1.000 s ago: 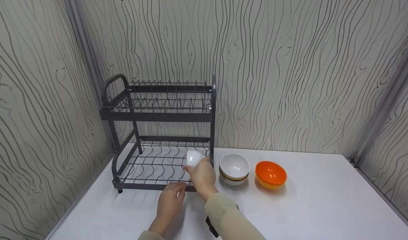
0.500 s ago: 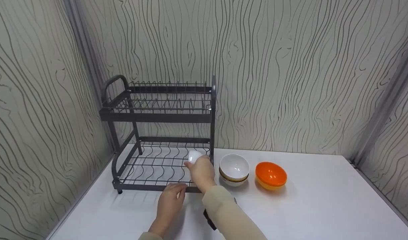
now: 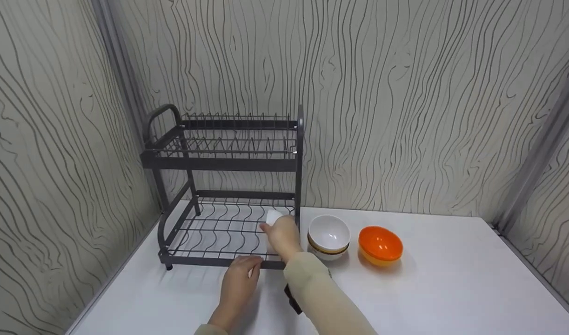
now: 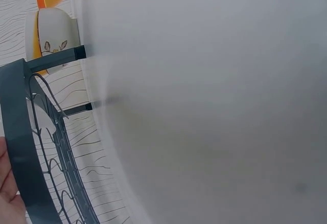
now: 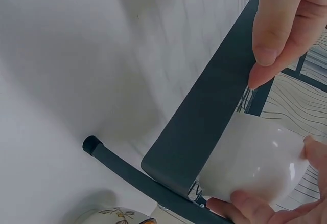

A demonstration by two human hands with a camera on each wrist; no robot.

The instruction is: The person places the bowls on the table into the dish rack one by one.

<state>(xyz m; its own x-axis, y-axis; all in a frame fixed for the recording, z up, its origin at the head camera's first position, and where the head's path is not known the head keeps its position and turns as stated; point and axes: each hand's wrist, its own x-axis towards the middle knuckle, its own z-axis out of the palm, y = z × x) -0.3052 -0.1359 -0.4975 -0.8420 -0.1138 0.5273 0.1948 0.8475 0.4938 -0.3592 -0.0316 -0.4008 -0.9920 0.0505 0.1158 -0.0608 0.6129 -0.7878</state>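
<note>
White bowl (image 5: 255, 157), right hand (image 3: 284, 235) gripping it low right in the dish rack (image 3: 219, 164), now shows less, perhaps nearer seated; loosely bent, the left hand (image 3: 239, 281) only touches the front rail (image 3: 196, 261).

**Three cameras, one rack (image 3: 219, 164)**

Head cam looks forward and down from well back, rack and tabletop (image 3: 442, 270) in shot! Left wrist, rolled sideways, skims low; right wrist, also tilted, crowds the lower front rail (image 5: 209, 101) both wrists share.
</note>
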